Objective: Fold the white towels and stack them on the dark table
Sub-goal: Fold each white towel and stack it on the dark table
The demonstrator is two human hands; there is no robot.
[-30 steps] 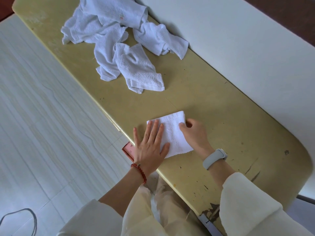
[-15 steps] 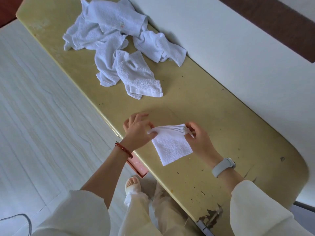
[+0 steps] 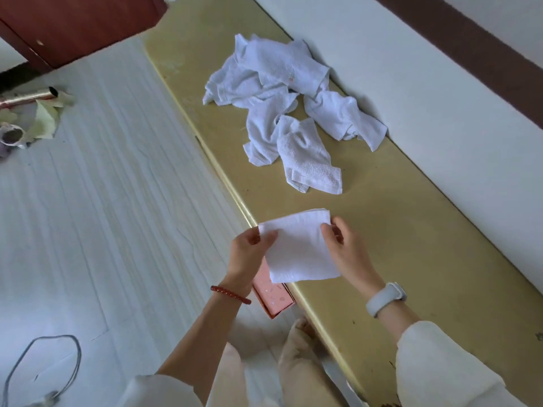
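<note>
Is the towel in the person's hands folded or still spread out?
Folded: the towel is a small square with layered edges at its top corner, pinched by the left hand and right hand.

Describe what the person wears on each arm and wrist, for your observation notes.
Both arms have loose cream sleeves pushed up the forearm. The left hand has a thin bracelet of dark red beads at the wrist; the right hand has a pale grey smartwatch band.
</note>
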